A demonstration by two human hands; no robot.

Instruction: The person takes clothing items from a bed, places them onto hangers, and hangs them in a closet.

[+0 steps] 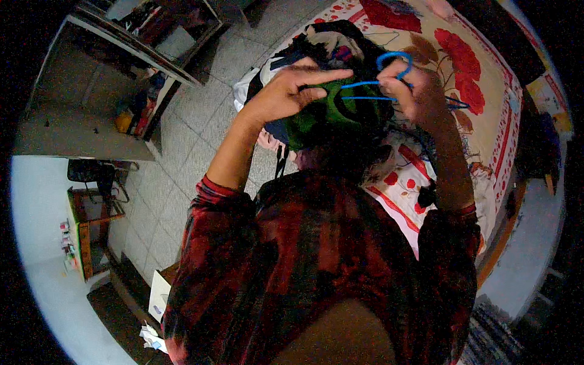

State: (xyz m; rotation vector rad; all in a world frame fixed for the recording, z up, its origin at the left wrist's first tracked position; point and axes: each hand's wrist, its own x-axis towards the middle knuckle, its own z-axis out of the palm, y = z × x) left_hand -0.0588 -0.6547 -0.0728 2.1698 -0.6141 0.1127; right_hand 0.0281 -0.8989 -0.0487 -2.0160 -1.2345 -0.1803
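My right hand (408,89) grips a blue clothes hanger (394,55) just below its hook, above the bed's edge. Facing it from the left, my left hand (299,86) is raised with the index finger and thumb apart and nothing seen between them. The hanger's thin blue arms reach left towards those fingers but do not visibly touch them. Below both hands lies a dark green garment (315,121) on a heap of clothes. Black and beige cloth (331,41) tops the heap's far side, and white cloth (240,93) hangs at its left.
A bed with a red-flowered sheet (424,91) spreads to the right, with another thin hanger (383,35) on it. An open cabinet (132,45) stands at the upper left over a tiled floor (196,123). A dark chair (93,171) and a wooden table (86,248) stand at the left.
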